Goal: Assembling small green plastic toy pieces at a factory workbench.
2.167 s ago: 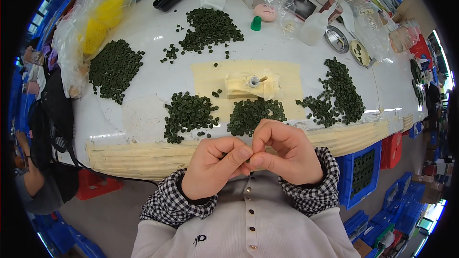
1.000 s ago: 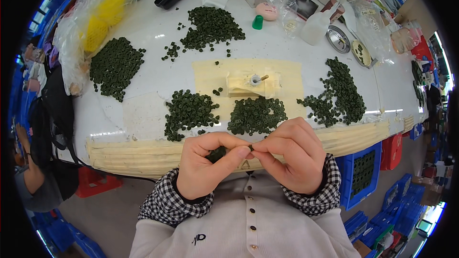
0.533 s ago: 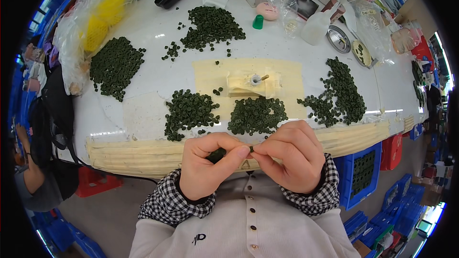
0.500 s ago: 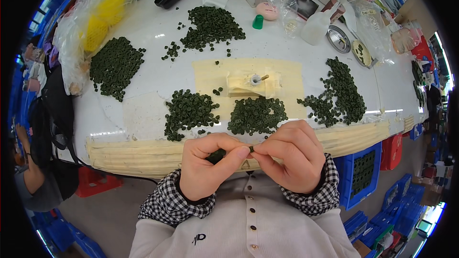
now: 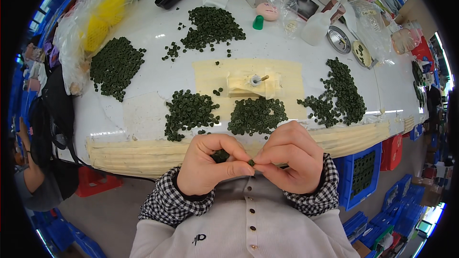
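Both hands meet in front of my chest, just off the table's near edge. Thumb and finger of my left hand (image 5: 203, 166) pinch a tiny dark green piece (image 5: 251, 162), and more dark green pieces (image 5: 220, 156) sit in its curled fingers. My right hand (image 5: 295, 155) pinches at the other side of the same tiny piece, whose exact shape is mostly covered by fingertips. Beyond the hands lie a heap of dark green ring-shaped pieces (image 5: 258, 116) and, to its left, another heap of small dark green pieces (image 5: 190, 111).
A taped fixture with an upright pin (image 5: 258, 80) stands mid-table. More green heaps lie at the far left (image 5: 117, 67), back (image 5: 213, 27) and right (image 5: 345, 93). A blue crate (image 5: 363, 174) is at the lower right; plastic bags (image 5: 76, 33) crowd the left edge.
The pinched piece and my fingertips have dropped slightly toward my chest. My left thumb lies straighter, and more of the pieces in the left palm shows.
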Motion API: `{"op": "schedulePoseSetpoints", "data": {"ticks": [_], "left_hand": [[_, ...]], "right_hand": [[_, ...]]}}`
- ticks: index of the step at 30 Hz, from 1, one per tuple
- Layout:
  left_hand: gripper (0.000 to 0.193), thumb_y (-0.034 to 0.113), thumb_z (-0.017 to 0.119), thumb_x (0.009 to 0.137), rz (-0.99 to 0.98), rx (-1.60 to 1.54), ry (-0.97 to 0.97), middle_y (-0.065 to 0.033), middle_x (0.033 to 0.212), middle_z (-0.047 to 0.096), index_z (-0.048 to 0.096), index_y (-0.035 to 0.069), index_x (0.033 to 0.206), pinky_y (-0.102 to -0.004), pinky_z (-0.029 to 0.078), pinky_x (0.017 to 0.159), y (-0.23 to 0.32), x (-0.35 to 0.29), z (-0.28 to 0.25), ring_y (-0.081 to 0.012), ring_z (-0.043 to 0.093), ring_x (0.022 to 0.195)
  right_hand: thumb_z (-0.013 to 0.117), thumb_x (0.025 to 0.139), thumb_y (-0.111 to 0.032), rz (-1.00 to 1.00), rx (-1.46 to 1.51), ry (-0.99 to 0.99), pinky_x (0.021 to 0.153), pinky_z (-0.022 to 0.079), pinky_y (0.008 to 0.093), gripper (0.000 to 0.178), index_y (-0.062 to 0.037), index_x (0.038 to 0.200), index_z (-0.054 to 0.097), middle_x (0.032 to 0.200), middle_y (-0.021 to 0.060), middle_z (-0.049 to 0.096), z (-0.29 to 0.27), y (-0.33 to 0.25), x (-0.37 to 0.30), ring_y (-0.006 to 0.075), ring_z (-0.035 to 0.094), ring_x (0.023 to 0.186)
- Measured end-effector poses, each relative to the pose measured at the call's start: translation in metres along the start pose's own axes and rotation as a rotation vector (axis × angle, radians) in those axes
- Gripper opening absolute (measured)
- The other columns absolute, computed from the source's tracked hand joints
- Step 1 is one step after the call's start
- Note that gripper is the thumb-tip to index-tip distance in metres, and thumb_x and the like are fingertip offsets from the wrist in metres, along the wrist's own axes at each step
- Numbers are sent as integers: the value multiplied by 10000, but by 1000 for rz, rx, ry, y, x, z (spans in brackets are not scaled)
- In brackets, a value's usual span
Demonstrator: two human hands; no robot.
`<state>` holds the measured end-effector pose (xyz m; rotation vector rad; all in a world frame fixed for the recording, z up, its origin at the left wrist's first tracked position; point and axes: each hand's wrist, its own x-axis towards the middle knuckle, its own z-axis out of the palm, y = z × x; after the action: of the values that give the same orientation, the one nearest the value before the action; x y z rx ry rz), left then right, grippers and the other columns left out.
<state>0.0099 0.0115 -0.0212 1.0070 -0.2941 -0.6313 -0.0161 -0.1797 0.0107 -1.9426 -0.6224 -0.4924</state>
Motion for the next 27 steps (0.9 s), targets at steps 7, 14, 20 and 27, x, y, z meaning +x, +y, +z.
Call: {"op": "schedulePoseSetpoints", "data": {"ticks": [7, 14, 20, 27], "left_hand": [[110, -11, 741, 758, 58, 205, 55, -51, 777, 663, 657, -12, 829, -181, 387, 552, 9, -1, 4, -28, 457, 584], [109, -4, 743, 752, 162, 432, 164, -20, 697, 623, 674, -22, 834, -180, 352, 510, 9, -2, 6, -17, 427, 547], [126, 7, 724, 772, 148, 550, 130, -19, 711, 633, 696, 1, 894, -174, 337, 487, 13, -1, 7, -13, 423, 537], [101, 5, 650, 829, 73, 470, 131, -45, 794, 669, 687, -14, 921, -166, 366, 523, 13, -3, 7, -12, 482, 598]], "right_hand": [[737, 675, 10, -9, -9, -9, 612, 472, 294, 195, -36, 842, 647, 786, 60, 609, 2, 4, -2, 217, 570, 706], [739, 655, 10, -14, -108, -22, 628, 490, 309, 218, -28, 850, 649, 797, 65, 620, 2, 6, -1, 230, 574, 708], [734, 639, 19, -53, -173, -29, 610, 491, 301, 228, -23, 846, 648, 792, 66, 620, 1, 8, -3, 228, 576, 697], [727, 636, 29, -57, -201, -20, 605, 489, 292, 229, -24, 844, 647, 788, 62, 619, 1, 5, -3, 223, 576, 690]]}}
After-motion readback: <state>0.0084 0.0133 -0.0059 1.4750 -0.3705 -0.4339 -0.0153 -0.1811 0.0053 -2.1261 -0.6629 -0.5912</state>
